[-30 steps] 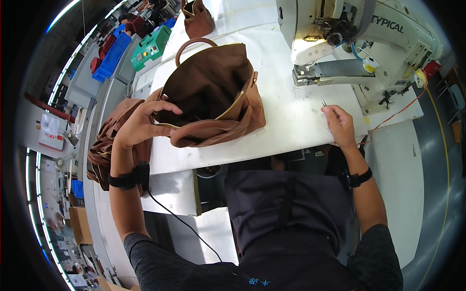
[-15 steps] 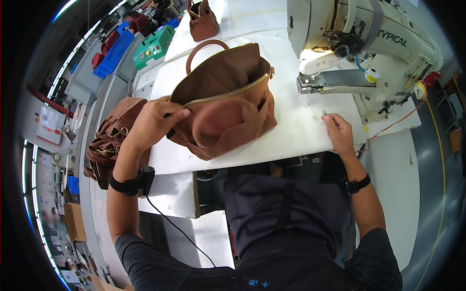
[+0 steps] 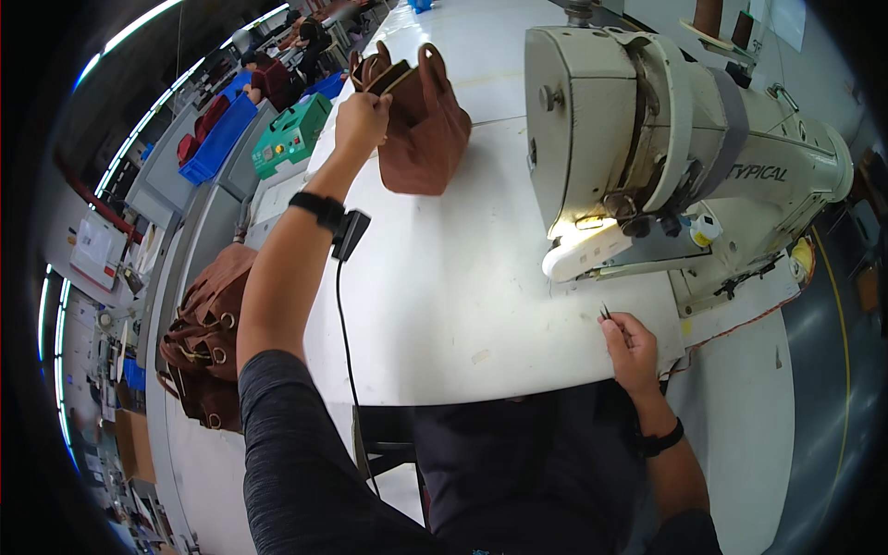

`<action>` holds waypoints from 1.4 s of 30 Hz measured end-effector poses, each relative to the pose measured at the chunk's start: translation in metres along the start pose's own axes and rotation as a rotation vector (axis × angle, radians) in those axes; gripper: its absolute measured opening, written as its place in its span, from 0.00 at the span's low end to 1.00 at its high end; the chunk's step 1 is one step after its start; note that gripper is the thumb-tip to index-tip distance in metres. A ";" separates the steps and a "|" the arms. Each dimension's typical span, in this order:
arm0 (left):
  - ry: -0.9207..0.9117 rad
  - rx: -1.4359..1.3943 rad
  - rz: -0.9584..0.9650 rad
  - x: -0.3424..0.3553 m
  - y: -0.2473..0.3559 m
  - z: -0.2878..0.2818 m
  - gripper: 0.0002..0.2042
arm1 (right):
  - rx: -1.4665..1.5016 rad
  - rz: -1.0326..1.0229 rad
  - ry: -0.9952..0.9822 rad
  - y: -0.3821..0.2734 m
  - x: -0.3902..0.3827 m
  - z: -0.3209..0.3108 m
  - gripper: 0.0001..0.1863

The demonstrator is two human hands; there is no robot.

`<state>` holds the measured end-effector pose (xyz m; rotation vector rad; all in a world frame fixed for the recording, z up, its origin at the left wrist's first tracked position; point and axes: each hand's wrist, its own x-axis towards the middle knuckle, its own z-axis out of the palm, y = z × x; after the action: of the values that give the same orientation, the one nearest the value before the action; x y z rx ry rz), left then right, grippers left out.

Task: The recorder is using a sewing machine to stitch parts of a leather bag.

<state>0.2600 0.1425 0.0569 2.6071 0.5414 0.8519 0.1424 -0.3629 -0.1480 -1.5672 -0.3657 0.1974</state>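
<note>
At the far side of the white table, a brown leather handbag [image 3: 425, 153] stands upright with its handles up. My left arm is stretched out to it. The fingers of my left hand [image 3: 359, 125] are closed on the upper left edge of the bag, near its zip. Close to the table's front edge, my right hand [image 3: 633, 351] pinches a small pointed metal tool [image 3: 606, 313]. Only the tool's dark tip shows past the fingers, so its exact kind is unclear.
A cream sewing machine [image 3: 601, 120] stands at the right with its lamp lit. More brown bags [image 3: 208, 324] are piled left of the white table [image 3: 444, 305]. Beyond them are a green machine [image 3: 291, 137] and a blue bin [image 3: 219, 139]. Thread spools [image 3: 708, 18] stand behind the sewing machine.
The handbag has gone from the table's near middle to its far side, with my left hand reaching forward on it. My right hand still holds the pointed tool, lower in the view.
</note>
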 end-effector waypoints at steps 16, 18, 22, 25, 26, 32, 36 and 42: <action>-0.586 0.492 -0.169 -0.076 -0.099 0.113 0.33 | -0.007 -0.009 0.008 0.004 0.002 0.001 0.11; -0.717 0.399 -0.173 -0.126 -0.099 0.105 0.42 | -0.047 -0.041 0.012 0.006 0.002 0.001 0.11; -0.821 0.471 -0.094 -0.184 -0.085 0.069 0.47 | -0.101 -0.073 0.034 0.011 0.005 0.002 0.11; -0.793 0.459 -0.067 -0.228 -0.079 0.041 0.47 | -0.067 -0.027 0.048 0.016 0.006 0.002 0.11; -0.796 0.446 -0.075 -0.245 -0.079 0.034 0.47 | -0.070 -0.062 0.033 0.017 0.006 0.002 0.11; -0.687 0.194 -0.113 -0.241 -0.068 0.006 0.55 | -0.195 -0.089 -0.035 0.025 0.023 -0.004 0.13; -0.040 -0.106 -0.007 -0.199 -0.005 -0.003 0.46 | -0.227 0.100 -0.095 0.027 0.049 -0.018 0.17; -0.329 0.428 0.209 -0.192 -0.022 -0.078 0.27 | -0.619 -0.319 0.115 0.037 0.057 -0.049 0.24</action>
<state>0.0633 0.0901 0.0138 3.1531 0.3952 0.3713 0.2168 -0.3887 -0.1770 -2.0841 -0.6178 -0.2807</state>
